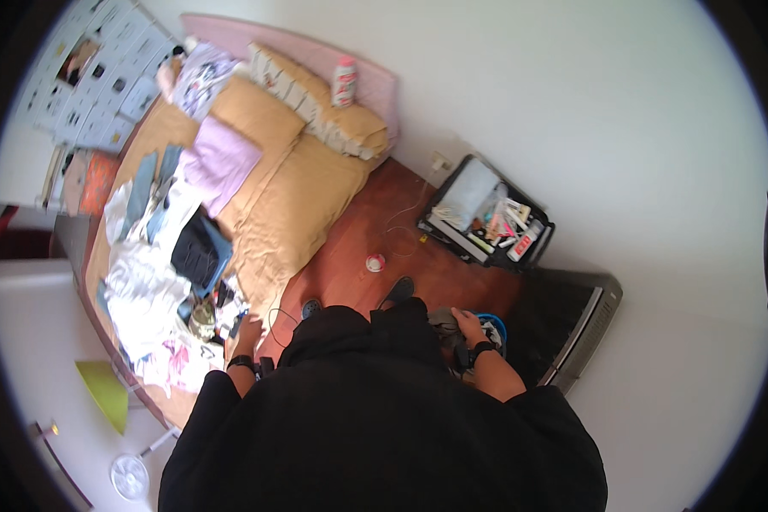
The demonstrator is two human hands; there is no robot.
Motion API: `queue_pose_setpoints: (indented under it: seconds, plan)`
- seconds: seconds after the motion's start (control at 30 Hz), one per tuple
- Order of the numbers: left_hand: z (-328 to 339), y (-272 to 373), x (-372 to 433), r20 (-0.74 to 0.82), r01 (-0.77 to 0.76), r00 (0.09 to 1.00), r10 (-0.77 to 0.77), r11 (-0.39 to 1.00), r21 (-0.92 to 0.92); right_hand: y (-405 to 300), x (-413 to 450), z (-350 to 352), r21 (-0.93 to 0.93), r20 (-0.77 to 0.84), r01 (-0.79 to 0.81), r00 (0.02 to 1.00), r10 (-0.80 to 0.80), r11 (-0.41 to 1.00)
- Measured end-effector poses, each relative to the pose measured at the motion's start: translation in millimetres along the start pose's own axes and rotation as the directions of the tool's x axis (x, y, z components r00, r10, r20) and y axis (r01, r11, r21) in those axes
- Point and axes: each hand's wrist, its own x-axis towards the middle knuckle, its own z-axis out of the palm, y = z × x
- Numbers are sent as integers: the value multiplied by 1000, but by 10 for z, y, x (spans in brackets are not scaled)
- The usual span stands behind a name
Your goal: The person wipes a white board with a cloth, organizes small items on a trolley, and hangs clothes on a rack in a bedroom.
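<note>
My left hand (pixel 249 333) hangs by the near edge of the bed, its fingers loosely apart and no object visible in them. Close beside it on the bed are a clear bag (pixel 203 320) and a jumble of small items. My right hand (pixel 469 325) has its fingers curled on a grey-brown cloth (pixel 445 322). Partly hidden behind that hand is a blue round bin (pixel 500 328) with crumpled contents. Both wrists wear dark bands.
The bed (pixel 307 198) holds white clothes (pixel 144 301), a lilac cloth (pixel 221 163) and a black bag (pixel 198 249). An open suitcase (pixel 464 246) full of toiletries lies by the wall, near a dark cabinet-like object (pixel 550 326). A small round pink-and-white object (pixel 375 263) and a thin cable (pixel 404 211) are on the wooden floor.
</note>
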Motion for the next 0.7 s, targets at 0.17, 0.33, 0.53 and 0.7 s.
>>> queue_pose_setpoints:
  seconds: [0.17,0.33,0.53,0.7]
  plan:
    - [-154,-247,-197,242,-92,964,106,993,-70,-148,-103,450,-260,7,113,993,-115,959]
    - [-510,-1132,-249,119,12,993,25,955,-297,-351,-162,1198,-547,120,347,933,-339,762]
    - [-1133,-2682,-566,89,397,910,-405,787,-472,-533,-427,2476,-702,414,659,687,-597,271]
    - [-1512,-3582,-903,8,487,798,-603,637,-597,-596,-361,3468,-726,524,638,755,-393,257]
